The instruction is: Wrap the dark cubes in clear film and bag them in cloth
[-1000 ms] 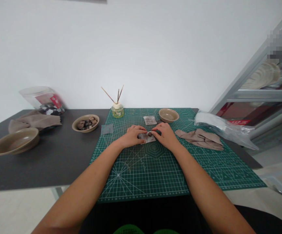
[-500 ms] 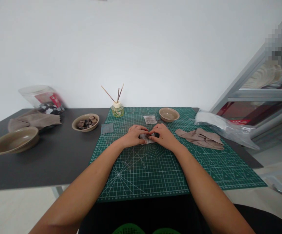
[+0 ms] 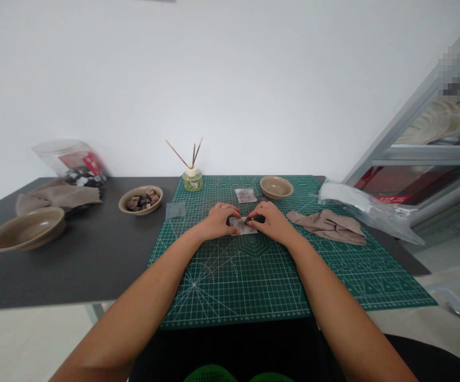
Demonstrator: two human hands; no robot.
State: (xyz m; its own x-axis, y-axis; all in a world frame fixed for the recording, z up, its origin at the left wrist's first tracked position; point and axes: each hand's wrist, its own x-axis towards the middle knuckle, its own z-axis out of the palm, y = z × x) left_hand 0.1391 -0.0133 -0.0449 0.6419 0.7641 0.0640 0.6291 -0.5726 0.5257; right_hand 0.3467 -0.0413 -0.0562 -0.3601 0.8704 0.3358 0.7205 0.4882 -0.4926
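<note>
A small pale square sheet with brown smudges lies on the green cutting mat between my hands. My left hand holds it at the left side, thumb on the near edge and fingers curled over the far edge. My right hand pinches a small dark piece against the sheet; the fingertips mostly hide it, and its kind is unclear. Just beyond my hands lies another smudged square sheet. A plain grey square rests at the mat's left edge.
Brown blocks fill a bowl at left. A larger bowl, a cloth and a plastic jar stand farther left. A reed diffuser and a bowl are behind; a cloth and plastic bag lie right.
My right hand's fingertips have drawn apart a little from my left hand's, so more of the sheet shows between them. My left hand has hardly moved.
</note>
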